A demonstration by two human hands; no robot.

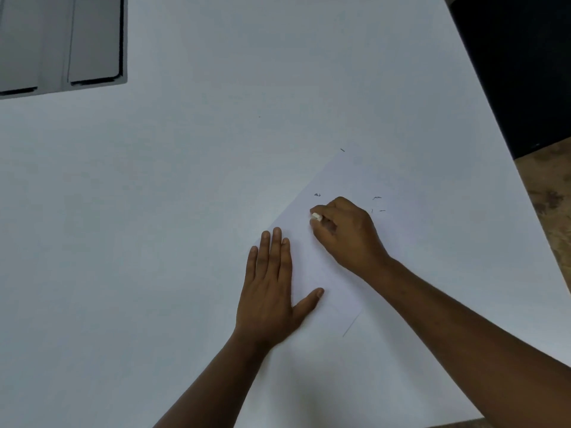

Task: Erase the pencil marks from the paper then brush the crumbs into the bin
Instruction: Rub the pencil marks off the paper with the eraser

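Paper [340,267] lies at five o'clock on the table [154,211]. Left hand [272,291] presses it flat, fingers straight. Right hand [346,233] pinches the eraser [316,216]. Crumbs [377,199] sit at one o'clock of that hand. Risk: a hard stroke could crease the sheet or scatter crumbs. No bin identifiable.

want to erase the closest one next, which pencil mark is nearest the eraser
The small mark just beyond the eraser, on the left. The other marks lie farther off, past the right hand.
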